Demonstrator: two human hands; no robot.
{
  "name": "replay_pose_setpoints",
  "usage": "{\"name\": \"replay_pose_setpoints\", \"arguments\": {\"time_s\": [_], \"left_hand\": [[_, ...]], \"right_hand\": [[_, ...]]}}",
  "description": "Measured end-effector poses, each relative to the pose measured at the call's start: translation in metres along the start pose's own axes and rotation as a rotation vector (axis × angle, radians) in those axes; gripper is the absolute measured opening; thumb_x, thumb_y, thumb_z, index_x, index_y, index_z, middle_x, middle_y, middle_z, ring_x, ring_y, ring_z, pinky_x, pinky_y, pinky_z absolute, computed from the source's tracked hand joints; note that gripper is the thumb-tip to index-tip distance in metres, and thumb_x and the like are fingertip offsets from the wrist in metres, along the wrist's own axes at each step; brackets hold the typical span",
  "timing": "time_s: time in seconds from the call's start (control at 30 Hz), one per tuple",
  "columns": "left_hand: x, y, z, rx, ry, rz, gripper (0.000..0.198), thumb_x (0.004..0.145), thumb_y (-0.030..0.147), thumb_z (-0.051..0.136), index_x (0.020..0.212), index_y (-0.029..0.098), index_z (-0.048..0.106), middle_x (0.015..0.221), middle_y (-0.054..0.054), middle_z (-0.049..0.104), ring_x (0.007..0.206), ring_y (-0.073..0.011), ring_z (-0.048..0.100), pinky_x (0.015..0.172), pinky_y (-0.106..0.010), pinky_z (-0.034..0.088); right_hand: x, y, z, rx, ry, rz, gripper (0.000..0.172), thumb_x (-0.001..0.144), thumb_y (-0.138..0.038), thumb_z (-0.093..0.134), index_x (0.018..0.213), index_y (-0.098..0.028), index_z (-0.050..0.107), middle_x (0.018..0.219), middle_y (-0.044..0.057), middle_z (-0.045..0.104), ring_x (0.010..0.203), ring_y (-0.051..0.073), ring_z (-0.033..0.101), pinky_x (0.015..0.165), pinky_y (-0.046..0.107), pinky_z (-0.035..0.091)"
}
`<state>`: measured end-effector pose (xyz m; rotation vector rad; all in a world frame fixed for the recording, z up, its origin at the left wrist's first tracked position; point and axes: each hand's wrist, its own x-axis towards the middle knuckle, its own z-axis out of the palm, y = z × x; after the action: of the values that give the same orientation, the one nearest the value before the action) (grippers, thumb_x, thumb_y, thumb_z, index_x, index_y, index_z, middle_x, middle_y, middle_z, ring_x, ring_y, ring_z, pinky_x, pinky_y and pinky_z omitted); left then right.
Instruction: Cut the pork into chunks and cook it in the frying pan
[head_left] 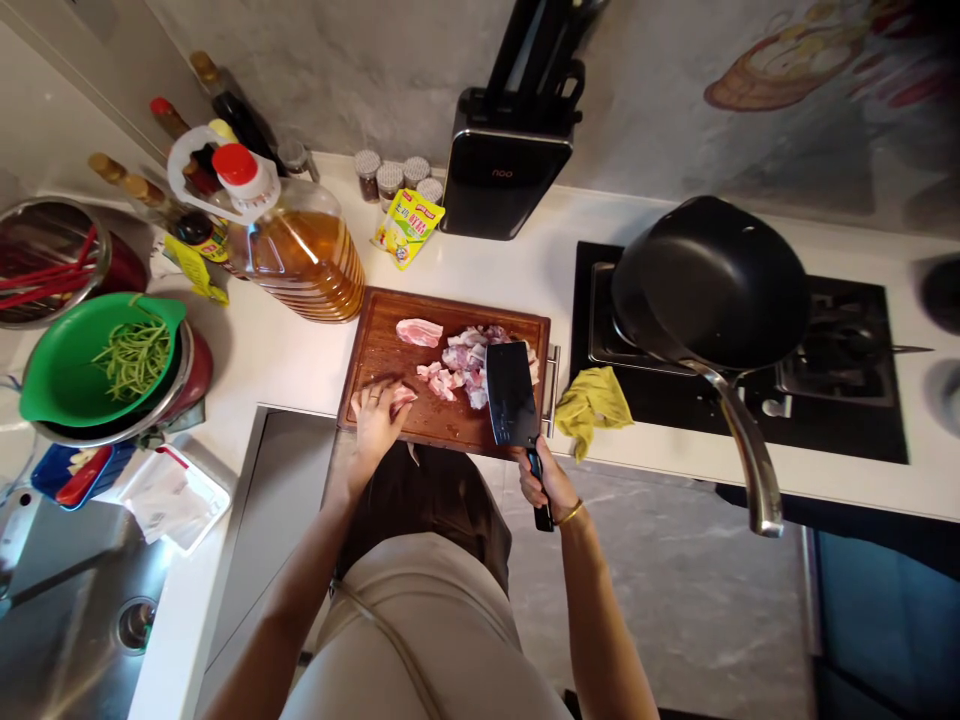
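Observation:
A wooden cutting board [390,315] lies at the counter's front edge with raw meat on it. At its lower left corner my left hand [380,420] has its fingers bent over a piece of pork [403,397], holding it against the wood. My right hand [553,480] grips the black handle of a cleaver [511,390], its dark blade over the board's right side. Partly behind the blade is a pile of cut meat [470,358]. One more pork slice [420,332] rests near the board's far edge, touched by neither hand.
Right of the board are a yellow cloth [594,405] and a wok [712,280] on the gas stove [847,420]. Behind stand a knife block [506,175], a seasoning packet [407,228] and a large oil jug [300,250]. Leftward, a green colander [60,370] holds shredded greens above the sink [67,620].

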<state>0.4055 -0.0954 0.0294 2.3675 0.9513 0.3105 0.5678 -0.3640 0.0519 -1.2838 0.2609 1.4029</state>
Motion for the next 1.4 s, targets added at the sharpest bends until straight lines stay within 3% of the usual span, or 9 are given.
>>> {"name": "replay_pose_setpoints", "arguments": {"time_s": [0.1, 0.23, 0.3, 0.43, 0.57, 0.67, 0.77, 1.03, 1.4], "left_hand": [[0.011, 0.023, 0.004, -0.386, -0.056, -0.022, 0.032, 0.089, 0.039, 0.051, 0.114, 0.022, 0.062, 0.121, -0.009, 0.062, 0.116, -0.0250, 0.051, 0.103, -0.045, 0.033], [0.038, 0.066, 0.020, -1.108, -0.250, -0.233, 0.044, 0.093, 0.045, 0.040, 0.122, 0.017, 0.055, 0.119, -0.013, 0.063, 0.106, -0.0211, 0.061, 0.093, -0.038, 0.045], [0.049, 0.080, 0.024, -1.276, -0.301, -0.301, 0.046, 0.093, 0.047, 0.039, 0.122, 0.015, 0.054, 0.113, -0.013, 0.065, 0.100, -0.0200, 0.064, 0.091, -0.037, 0.047], [0.049, 0.067, 0.007, -0.925, -0.052, -0.170, 0.035, 0.089, 0.042, 0.050, 0.114, 0.018, 0.060, 0.114, -0.010, 0.064, 0.102, -0.0194, 0.061, 0.091, -0.035, 0.048], [0.022, 0.022, -0.012, -0.321, 0.107, -0.058, 0.032, 0.088, 0.039, 0.054, 0.111, 0.018, 0.062, 0.108, -0.011, 0.064, 0.105, -0.0232, 0.059, 0.094, -0.041, 0.047], [0.002, -0.002, -0.008, -0.089, 0.069, 0.046, 0.034, 0.086, 0.038, 0.057, 0.115, 0.020, 0.060, 0.111, -0.011, 0.063, 0.108, -0.0247, 0.056, 0.096, -0.042, 0.045], [-0.008, -0.013, 0.006, 0.010, 0.084, 0.094, 0.035, 0.088, 0.037, 0.054, 0.119, 0.020, 0.057, 0.119, -0.012, 0.060, 0.113, -0.0254, 0.054, 0.099, -0.042, 0.043], [-0.014, -0.027, 0.027, 0.070, 0.143, 0.083, 0.037, 0.090, 0.037, 0.051, 0.120, 0.015, 0.055, 0.117, -0.016, 0.059, 0.116, -0.0271, 0.051, 0.099, -0.044, 0.043], [-0.013, -0.030, 0.033, -0.090, 0.126, 0.085, 0.031, 0.091, 0.033, 0.051, 0.117, 0.019, 0.057, 0.112, -0.011, 0.062, 0.114, -0.0237, 0.053, 0.097, -0.041, 0.045]], "right_hand": [[-0.004, 0.004, 0.005, 0.084, -0.114, 0.023, 0.057, 0.077, -0.078, 0.041, 0.063, -0.023, 0.033, 0.035, -0.013, 0.028, 0.022, 0.003, 0.015, 0.023, 0.014, 0.020], [-0.002, 0.008, 0.027, 0.161, -0.302, 0.036, 0.060, 0.077, -0.079, 0.037, 0.061, -0.023, 0.027, 0.033, -0.013, 0.023, 0.021, 0.003, 0.007, 0.021, 0.014, 0.016], [-0.001, 0.009, 0.036, 0.119, -0.307, 0.028, 0.060, 0.077, -0.080, 0.035, 0.060, -0.023, 0.028, 0.033, -0.013, 0.023, 0.021, 0.003, 0.007, 0.021, 0.015, 0.015], [0.000, 0.009, 0.045, -0.258, 0.017, -0.115, 0.060, 0.079, -0.080, 0.028, 0.059, -0.024, 0.037, 0.034, -0.010, 0.028, 0.023, 0.007, 0.022, 0.027, 0.020, 0.026], [0.002, 0.011, 0.056, -0.908, 0.326, -0.369, 0.057, 0.088, -0.067, 0.030, 0.069, -0.021, 0.056, 0.056, 0.004, 0.060, 0.056, 0.019, 0.061, 0.061, 0.029, 0.049], [0.004, 0.015, 0.076, -1.210, 0.335, -0.367, 0.049, 0.093, -0.055, 0.030, 0.098, -0.018, 0.063, 0.088, 0.011, 0.071, 0.086, 0.025, 0.067, 0.078, 0.033, 0.047], [0.005, 0.018, 0.097, -1.370, 0.295, -0.251, 0.045, 0.097, -0.047, 0.029, 0.110, -0.017, 0.061, 0.094, 0.012, 0.072, 0.089, 0.025, 0.068, 0.075, 0.030, 0.047], [0.010, 0.015, 0.114, -1.565, 0.285, -0.133, 0.046, 0.097, -0.049, 0.029, 0.110, -0.019, 0.062, 0.096, 0.012, 0.072, 0.088, 0.024, 0.069, 0.070, 0.029, 0.045], [-0.009, 0.006, 0.108, -1.451, 0.246, -0.045, 0.050, 0.098, -0.048, 0.025, 0.096, -0.018, 0.065, 0.090, 0.012, 0.073, 0.089, 0.025, 0.069, 0.073, 0.029, 0.044]]}}
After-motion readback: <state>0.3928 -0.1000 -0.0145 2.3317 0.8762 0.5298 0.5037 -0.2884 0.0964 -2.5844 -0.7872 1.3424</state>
